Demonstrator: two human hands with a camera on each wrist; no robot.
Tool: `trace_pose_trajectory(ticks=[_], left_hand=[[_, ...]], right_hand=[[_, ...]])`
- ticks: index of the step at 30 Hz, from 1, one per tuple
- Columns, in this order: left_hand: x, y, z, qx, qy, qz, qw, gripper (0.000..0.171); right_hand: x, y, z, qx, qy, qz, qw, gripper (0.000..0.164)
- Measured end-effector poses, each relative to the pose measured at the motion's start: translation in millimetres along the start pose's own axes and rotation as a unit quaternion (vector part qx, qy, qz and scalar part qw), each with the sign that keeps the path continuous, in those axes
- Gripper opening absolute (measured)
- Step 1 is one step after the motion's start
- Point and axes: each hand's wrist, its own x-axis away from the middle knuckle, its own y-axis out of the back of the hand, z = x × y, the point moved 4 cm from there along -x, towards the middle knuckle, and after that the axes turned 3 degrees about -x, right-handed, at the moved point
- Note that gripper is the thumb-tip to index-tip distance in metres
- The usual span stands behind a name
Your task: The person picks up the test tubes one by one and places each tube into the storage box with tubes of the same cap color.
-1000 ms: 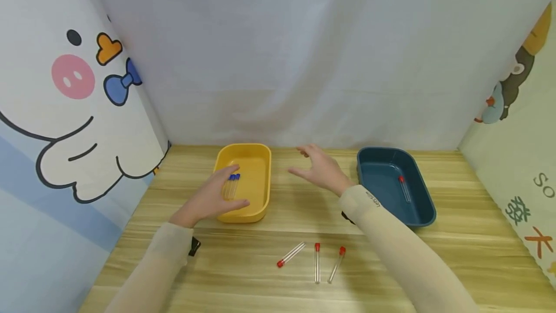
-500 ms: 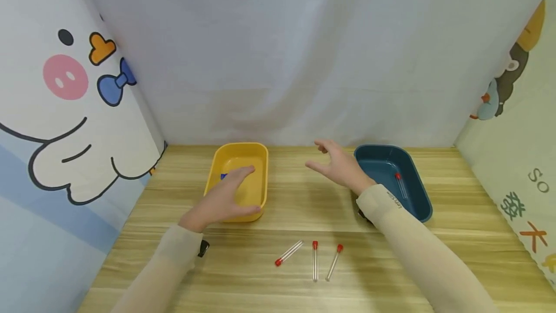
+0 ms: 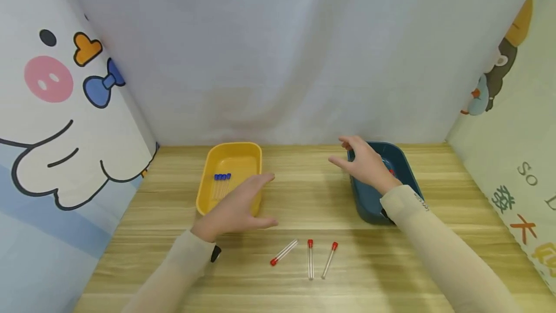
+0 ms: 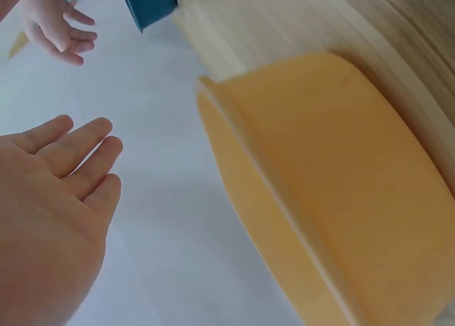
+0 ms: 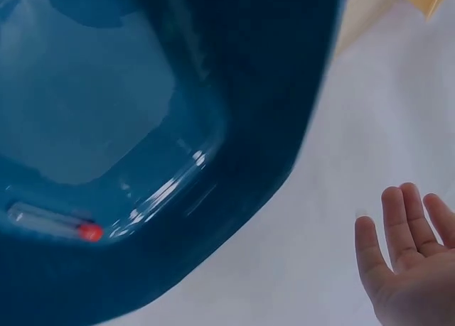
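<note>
Taking the table's (image 3: pixel 299 206) middle as the dial, the yellow tub (image 3: pixel 240 162) sits at ten o'clock. Four blue-capped tubes (image 3: pixel 221 185) lie inside in a row, caps toward twelve; cap colour looks like the reason they share a tub. The left hand (image 3: pixel 239 206) hangs at that tub's five o'clock edge, thumb and fingers apart, holding nothing. At six o'clock lie three loose red-capped tubes (image 3: pixel 310 260), caps at about eight, twelve and one, so they seem left as they fell rather than lined up. The right hand (image 3: pixel 367 164), fingers and thumb apart around nothing, hovers by the ten o'clock side of the blue tub (image 3: pixel 368 206) at two. Inside that tub rests one red-capped tube (image 5: pixel 57 224), probably kept from the blue caps by colour.
</note>
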Motion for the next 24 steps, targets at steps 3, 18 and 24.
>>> trace_pose_trajectory(ticks=[3,18,24], left_hand=[[-0.5,-5.2,-6.5,0.003,-0.001,0.003,1.0000,0.102],[0.2,-38.4,-21.7,0.017,0.002,0.050,0.9986,0.104],[2.5,-55.3,-26.7,0.017,-0.011,0.075,0.9970,0.103]], right_hand=[[5.6,7.7,-8.1,0.004,-0.003,-0.004,1.000,0.075],[45.7,48.3,-63.6,0.017,-0.034,-0.042,0.998,0.065],[61.7,56.3,-86.2,0.019,-0.036,-0.070,0.997,0.058]])
